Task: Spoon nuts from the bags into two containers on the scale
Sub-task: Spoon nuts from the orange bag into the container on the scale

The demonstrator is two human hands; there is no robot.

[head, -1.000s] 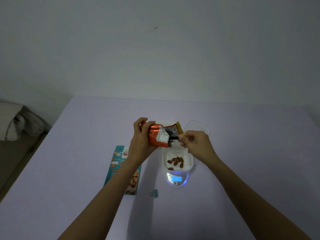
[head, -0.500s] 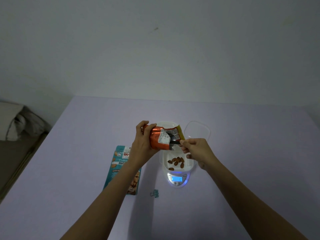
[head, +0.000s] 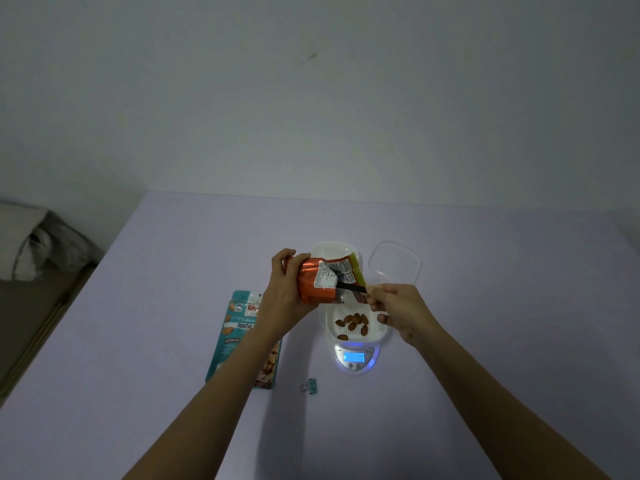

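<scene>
My left hand (head: 284,292) grips an orange foil nut bag (head: 317,280), held tilted above the table with its mouth toward the right. My right hand (head: 398,308) pinches the handle of a dark spoon (head: 349,288) whose bowl is inside the bag's mouth, hidden. Below sits a white ribbed container (head: 377,327) with several almonds (head: 353,322) in it, resting on a small scale (head: 353,358) with a lit blue display. A second white container (head: 332,249) stands just behind, partly hidden by the bag.
A teal almond bag (head: 239,327) lies flat on the lilac table to the left of the scale. A clear lid (head: 396,263) lies at the back right. A small teal binder clip (head: 310,386) rests in front. A bed edge shows at far left.
My right hand has slid down and to the right, drawing the spoon handle out further from the bag. The bag stays in my left hand, roughly in place.
</scene>
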